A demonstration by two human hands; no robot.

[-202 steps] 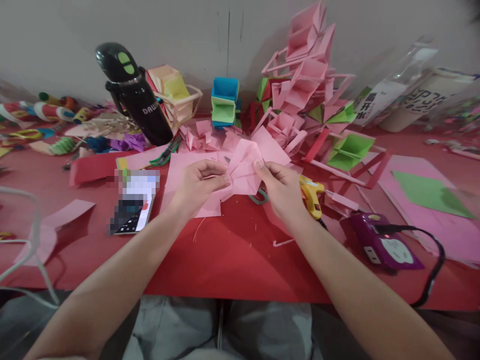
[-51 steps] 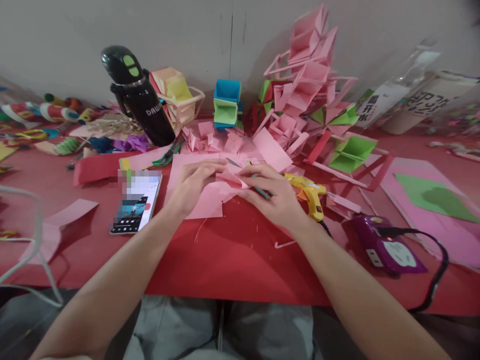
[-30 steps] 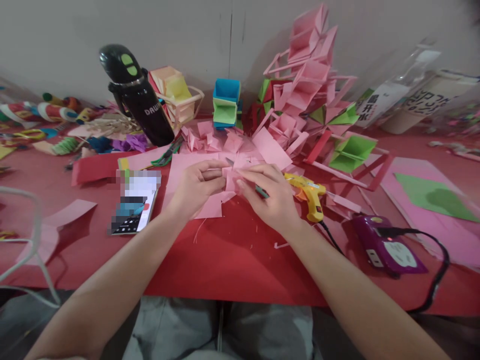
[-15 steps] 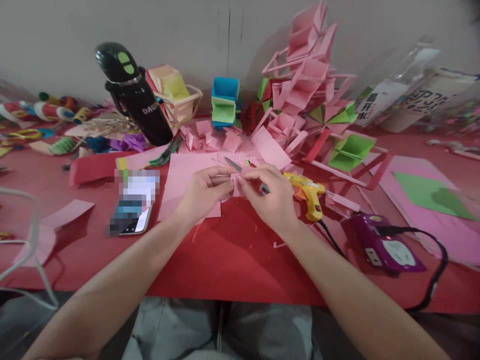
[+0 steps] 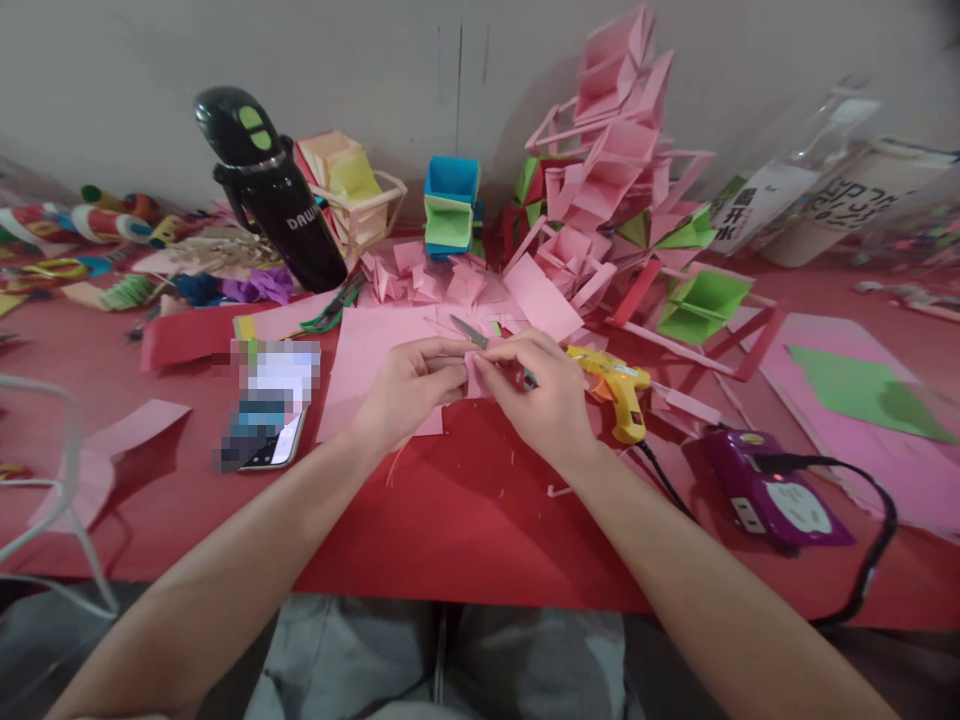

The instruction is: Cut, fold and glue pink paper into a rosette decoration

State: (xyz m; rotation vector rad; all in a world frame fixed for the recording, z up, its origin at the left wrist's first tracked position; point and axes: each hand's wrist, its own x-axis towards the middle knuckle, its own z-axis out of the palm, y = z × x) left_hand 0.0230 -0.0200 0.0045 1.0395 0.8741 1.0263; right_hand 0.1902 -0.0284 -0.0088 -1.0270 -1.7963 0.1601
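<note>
Small pink fold pinched between two hands, half hidden from my camera

Watching over the head feed, I am seeing the left hand (image 5: 406,390) and the right hand (image 5: 544,395) meeting over the red table (image 5: 487,520). Between them they are pinching a folded pink paper (image 5: 472,376); I am taking it as the centre of my dial, the wall being at twelve. The right thumb and index finger are closing on its right edge, the left thumb and fingers on its left. The fingertips are covering most of it, so I am failing to read its folds.

A grey blade (image 5: 468,331) is poking out toward eleven, and a bit of teal handle (image 5: 529,380) is showing by the right fingers; that hand is masking whatever lies between, and I cannot tell whether it is touching it. The left hand is covering part of a flat pink sheet (image 5: 375,345) at nine.

Farther out at nine, a phone (image 5: 281,435) is lying with its screen partly pixelated. A yellow glue gun (image 5: 628,390) is resting at three, its nozzle end partly hidden behind the right hand. At two, a clear bottle (image 5: 795,165) is blurring into the background. Toward eight, a white cable (image 5: 71,470) is running off the edge.
</note>
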